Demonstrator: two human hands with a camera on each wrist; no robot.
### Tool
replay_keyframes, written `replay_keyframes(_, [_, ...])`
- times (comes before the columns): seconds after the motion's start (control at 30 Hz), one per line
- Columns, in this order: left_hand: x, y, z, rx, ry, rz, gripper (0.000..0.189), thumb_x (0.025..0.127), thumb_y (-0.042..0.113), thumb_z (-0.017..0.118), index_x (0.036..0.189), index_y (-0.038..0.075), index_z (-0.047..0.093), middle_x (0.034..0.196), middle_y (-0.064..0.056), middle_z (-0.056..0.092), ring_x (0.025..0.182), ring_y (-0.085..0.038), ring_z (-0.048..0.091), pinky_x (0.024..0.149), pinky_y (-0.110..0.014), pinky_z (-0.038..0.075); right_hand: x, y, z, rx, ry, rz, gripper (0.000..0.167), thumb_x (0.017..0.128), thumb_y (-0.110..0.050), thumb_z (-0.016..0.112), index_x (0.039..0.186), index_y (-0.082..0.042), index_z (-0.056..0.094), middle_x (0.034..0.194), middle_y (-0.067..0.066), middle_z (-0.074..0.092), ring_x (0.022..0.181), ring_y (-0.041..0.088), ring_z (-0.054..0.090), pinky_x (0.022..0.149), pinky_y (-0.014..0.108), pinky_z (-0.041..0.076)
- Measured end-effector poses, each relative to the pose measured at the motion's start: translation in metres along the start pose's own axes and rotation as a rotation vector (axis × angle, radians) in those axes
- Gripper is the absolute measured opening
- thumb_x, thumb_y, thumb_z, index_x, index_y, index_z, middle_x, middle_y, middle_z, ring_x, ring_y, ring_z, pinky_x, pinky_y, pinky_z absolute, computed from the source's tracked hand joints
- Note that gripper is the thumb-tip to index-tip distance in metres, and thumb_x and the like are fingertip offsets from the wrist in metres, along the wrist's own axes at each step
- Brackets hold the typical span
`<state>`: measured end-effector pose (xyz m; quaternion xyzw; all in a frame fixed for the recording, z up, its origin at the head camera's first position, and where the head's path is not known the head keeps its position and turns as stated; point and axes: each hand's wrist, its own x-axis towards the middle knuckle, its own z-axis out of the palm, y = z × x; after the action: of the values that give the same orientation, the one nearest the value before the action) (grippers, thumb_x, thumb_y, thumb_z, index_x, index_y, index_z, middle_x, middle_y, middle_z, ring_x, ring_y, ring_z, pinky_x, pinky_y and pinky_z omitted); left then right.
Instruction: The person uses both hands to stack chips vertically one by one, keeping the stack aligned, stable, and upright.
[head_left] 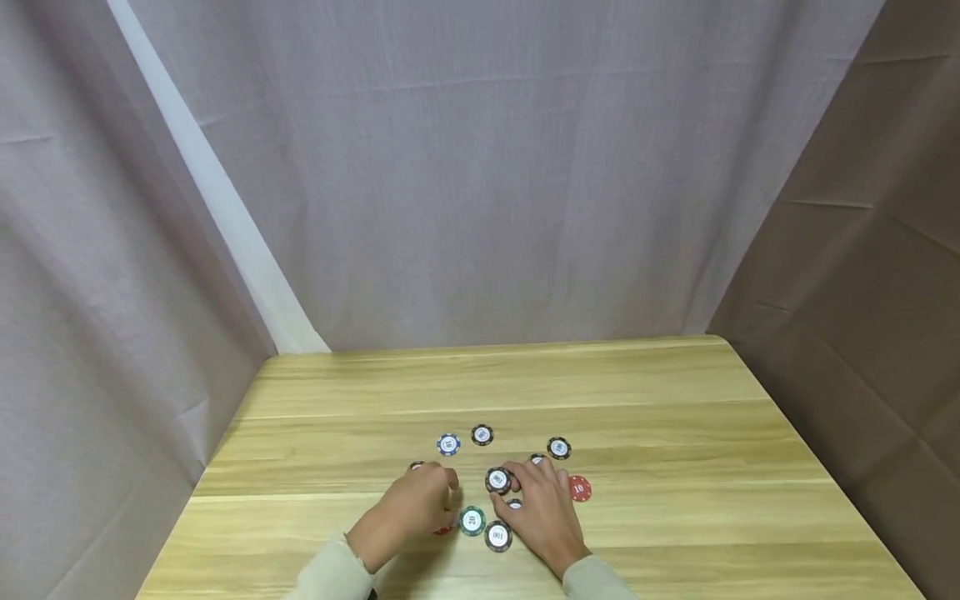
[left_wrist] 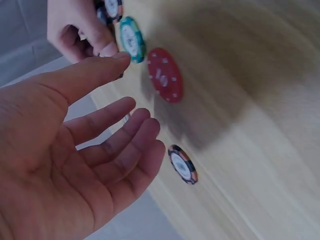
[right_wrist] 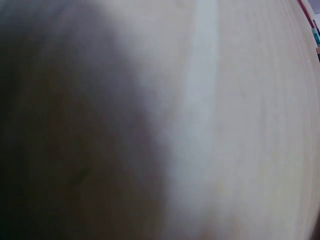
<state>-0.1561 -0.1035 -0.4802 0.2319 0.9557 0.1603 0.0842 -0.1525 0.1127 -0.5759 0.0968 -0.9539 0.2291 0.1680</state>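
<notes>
The left wrist view fully shows a red plastic-looking chip [left_wrist: 165,75] that the left hand [head_left: 422,502] mostly covers in the head view; that hand's fingers are relaxed, holding nothing. In the head view, the right hand [head_left: 542,512] pinches a round black 100 chip [head_left: 498,480] about midway between the wood-grained table's [head_left: 637,383] side edges, well apart from its far edge. The right wrist view shows mostly blurred grain.
</notes>
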Motion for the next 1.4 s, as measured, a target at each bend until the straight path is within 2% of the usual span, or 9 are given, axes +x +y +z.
replay_keyframes(0.13, [-0.008, -0.003, 0.007, 0.096, 0.023, 0.033, 0.027, 0.072, 0.013, 0.091, 0.091, 0.009, 0.072, 0.083, -0.003, 0.062, 0.072, -0.015, 0.059, 0.059, -0.031, 0.053, 0.000, 0.001, -0.001, -0.004, 0.011, -0.001, 0.046, 0.081, -0.047, 0.084, 0.118, -0.020, 0.077, 0.092, -0.015, 0.067, 0.087, 0.009, 0.044, 0.082, 0.034, 0.034])
replay_keyframes(0.2, [-0.011, -0.003, 0.011, 0.143, 0.053, 0.053, 0.025, 0.071, 0.012, 0.088, 0.085, 0.011, 0.068, 0.080, -0.003, 0.059, 0.068, -0.016, 0.059, 0.057, -0.032, 0.053, 0.000, 0.002, -0.001, -0.006, 0.020, -0.005, 0.046, 0.081, -0.046, 0.085, 0.117, -0.020, 0.077, 0.092, -0.015, 0.067, 0.086, 0.009, 0.044, 0.082, 0.034, 0.034])
replay_keyframes(0.3, [-0.015, -0.005, 0.014, 0.163, 0.080, 0.060, 0.025, 0.069, 0.013, 0.087, 0.085, 0.011, 0.068, 0.080, -0.003, 0.059, 0.067, -0.018, 0.060, 0.056, -0.032, 0.054, 0.000, 0.001, -0.001, -0.005, 0.024, -0.009, 0.046, 0.080, -0.046, 0.085, 0.117, -0.020, 0.077, 0.090, -0.016, 0.065, 0.085, 0.009, 0.044, 0.081, 0.033, 0.034])
replay_keyframes(0.6, [-0.024, -0.010, 0.015, 0.077, 0.106, 0.047, 0.025, 0.070, 0.006, 0.088, 0.089, 0.016, 0.074, 0.083, 0.002, 0.061, 0.070, -0.012, 0.061, 0.062, -0.028, 0.056, 0.001, -0.003, 0.002, -0.005, 0.012, -0.004, 0.045, 0.081, -0.046, 0.084, 0.116, -0.020, 0.077, 0.091, -0.015, 0.065, 0.086, 0.009, 0.043, 0.081, 0.034, 0.034])
replay_keyframes(0.8, [-0.023, -0.014, 0.017, 0.057, 0.124, 0.050, 0.026, 0.071, 0.006, 0.089, 0.086, 0.018, 0.072, 0.082, 0.005, 0.060, 0.071, -0.009, 0.061, 0.063, -0.028, 0.055, 0.001, -0.002, 0.002, -0.020, 0.009, -0.002, 0.044, 0.081, -0.046, 0.083, 0.116, -0.020, 0.077, 0.085, -0.018, 0.059, 0.085, 0.008, 0.042, 0.079, 0.033, 0.034])
replay_keyframes(1.0, [-0.019, -0.017, 0.020, 0.039, 0.101, 0.047, 0.028, 0.073, 0.011, 0.091, 0.091, 0.017, 0.072, 0.082, 0.006, 0.059, 0.072, -0.007, 0.059, 0.063, -0.028, 0.054, 0.000, 0.000, 0.002, -0.022, 0.016, -0.001, 0.042, 0.082, -0.046, 0.083, 0.114, -0.020, 0.076, 0.081, -0.018, 0.054, 0.085, 0.009, 0.043, 0.078, 0.033, 0.033])
replay_keyframes(1.13, [-0.019, -0.017, 0.021, 0.042, 0.088, 0.031, 0.029, 0.074, 0.013, 0.091, 0.095, 0.017, 0.071, 0.085, 0.005, 0.059, 0.074, -0.008, 0.059, 0.064, -0.029, 0.055, 0.000, 0.001, 0.003, -0.017, 0.020, 0.000, 0.043, 0.081, -0.046, 0.083, 0.115, -0.020, 0.077, 0.085, -0.016, 0.060, 0.085, 0.010, 0.044, 0.080, 0.035, 0.034])
replay_keyframes(1.27, [-0.022, -0.017, 0.021, 0.055, 0.104, 0.028, 0.030, 0.074, 0.013, 0.091, 0.095, 0.017, 0.071, 0.088, 0.004, 0.057, 0.076, -0.010, 0.058, 0.066, -0.029, 0.055, 0.001, 0.001, 0.004, -0.012, 0.024, -0.007, 0.043, 0.081, -0.045, 0.084, 0.116, -0.020, 0.077, 0.091, -0.014, 0.066, 0.086, 0.010, 0.045, 0.080, 0.034, 0.034])
replay_keyframes(1.4, [-0.024, -0.017, 0.022, 0.043, 0.115, 0.027, 0.030, 0.074, 0.012, 0.090, 0.095, 0.017, 0.070, 0.088, 0.005, 0.055, 0.078, -0.010, 0.056, 0.067, -0.029, 0.055, 0.000, 0.000, 0.005, -0.013, 0.024, -0.010, 0.043, 0.081, -0.045, 0.084, 0.116, -0.021, 0.077, 0.091, -0.015, 0.066, 0.085, 0.009, 0.045, 0.079, 0.034, 0.033])
